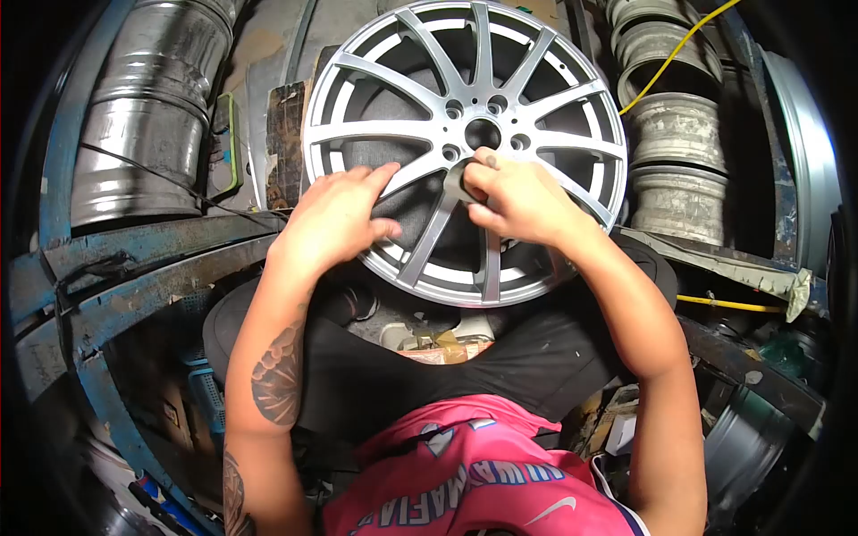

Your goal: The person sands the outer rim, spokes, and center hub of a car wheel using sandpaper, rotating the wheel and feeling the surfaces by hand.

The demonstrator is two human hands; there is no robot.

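A silver multi-spoke wheel rim (429, 236) lies face up at the top centre, with a round hub hole in its middle. My right hand (514, 198) is closed just below the hub, pinching a small grey pad (458, 182) against the root of a spoke. On the left side of the rim rests my left hand (344, 213), its fingers spread over the spokes and the thumb apart, holding nothing. Part of the pad is hidden under my right fingers.
Shiny metal barrels (147, 116) stand at the left, and a stack of rims (679, 134) at the right. Blue metal frame bars (152, 246) run along both sides. A yellow cable (677, 54) crosses the upper right. A wooden block (287, 143) sits left of the rim.
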